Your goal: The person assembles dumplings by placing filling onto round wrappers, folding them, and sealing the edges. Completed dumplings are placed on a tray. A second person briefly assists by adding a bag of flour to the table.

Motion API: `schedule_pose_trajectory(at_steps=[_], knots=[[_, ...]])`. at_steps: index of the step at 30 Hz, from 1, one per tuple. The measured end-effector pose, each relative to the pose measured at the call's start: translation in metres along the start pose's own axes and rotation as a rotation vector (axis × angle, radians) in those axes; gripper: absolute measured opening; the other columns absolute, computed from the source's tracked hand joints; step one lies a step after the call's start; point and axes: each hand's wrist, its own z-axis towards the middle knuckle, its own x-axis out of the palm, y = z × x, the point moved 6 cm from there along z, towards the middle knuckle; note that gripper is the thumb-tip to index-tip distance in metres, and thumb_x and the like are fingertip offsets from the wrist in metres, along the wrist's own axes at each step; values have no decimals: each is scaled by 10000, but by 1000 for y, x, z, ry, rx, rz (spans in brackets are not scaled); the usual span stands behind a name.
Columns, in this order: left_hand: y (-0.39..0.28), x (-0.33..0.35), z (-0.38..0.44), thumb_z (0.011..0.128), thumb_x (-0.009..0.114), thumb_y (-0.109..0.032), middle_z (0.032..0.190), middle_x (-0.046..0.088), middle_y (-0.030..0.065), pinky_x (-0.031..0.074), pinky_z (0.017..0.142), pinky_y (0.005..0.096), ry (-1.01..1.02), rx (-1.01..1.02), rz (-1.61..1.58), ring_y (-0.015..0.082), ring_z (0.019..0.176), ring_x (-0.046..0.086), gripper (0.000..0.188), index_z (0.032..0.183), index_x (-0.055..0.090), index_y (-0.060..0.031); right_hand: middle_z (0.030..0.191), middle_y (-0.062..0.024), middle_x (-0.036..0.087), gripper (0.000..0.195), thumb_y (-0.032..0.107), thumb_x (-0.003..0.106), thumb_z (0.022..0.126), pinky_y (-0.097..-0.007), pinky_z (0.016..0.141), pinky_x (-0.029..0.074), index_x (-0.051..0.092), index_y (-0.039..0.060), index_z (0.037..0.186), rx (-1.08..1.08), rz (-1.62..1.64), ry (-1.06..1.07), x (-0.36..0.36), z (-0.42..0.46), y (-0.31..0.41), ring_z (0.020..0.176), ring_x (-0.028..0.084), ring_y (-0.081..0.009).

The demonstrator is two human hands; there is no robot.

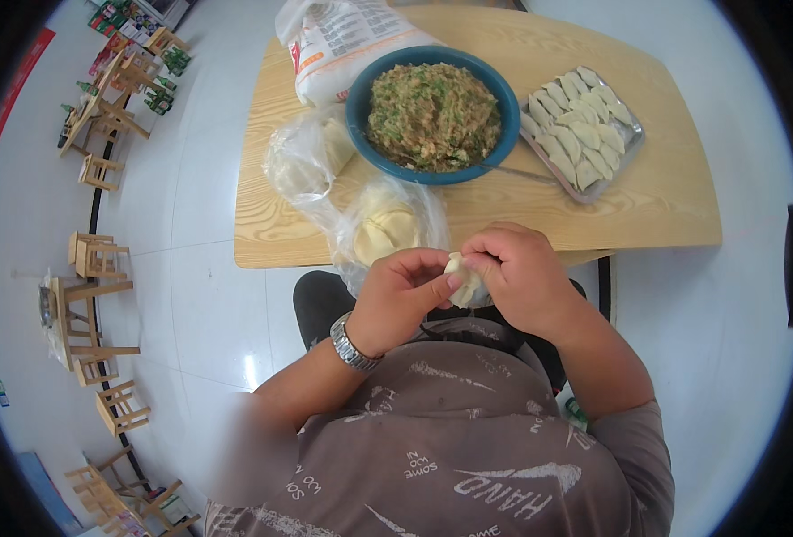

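Between my two hands, just off the table's near edge, is a dumpling [463,282] of pale dough with a pinched, wavy rim. The fingers and thumb of my left hand [406,285] grip one side of it. My right hand [517,278] pinches its upper edge. Close by my left hand lies a stack of round dough wrappers [388,231] in an opened clear plastic bag. Beyond that stands a blue bowl [433,176] heaped with chopped filling flecked with green [433,114]. A thin metal utensil handle [521,174] sticks out over its rim.
On the wooden table [665,208], a metal tray [594,196] at the right carries rows of dumplings [574,127]. Another plastic bag of dough [302,158] and a large printed sack [349,43] lie left of the bowl. Wooden stools [101,258] and green bottles [159,101] stand farther left.
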Motion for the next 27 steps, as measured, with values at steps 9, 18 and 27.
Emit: schedule_pose_trajectory(at_steps=[9,18,27], knots=[[0,-6,4,956,697,-29,1065,715,86,620,764,293,-69,40,-158,164,880,717,232,1179,635,-8,906,-187,706,147,126,674,926,-422,760,522,701,-7,984,65,99,-118,-6,1,-3,849,672,-367],[2,-2,5,948,712,-31,1074,713,85,607,748,274,-41,-21,-68,157,885,716,282,1213,617,-14,904,-180,690,147,118,677,911,-433,757,516,703,-2,991,-9,-1,-74,6,4,-8,849,660,-372],[2,-5,6,939,722,-28,1092,715,71,600,723,267,-104,-5,-93,151,929,712,304,1223,615,-17,858,-164,700,118,113,685,894,-437,729,525,714,17,957,6,36,-113,3,-3,-7,816,671,-360]])
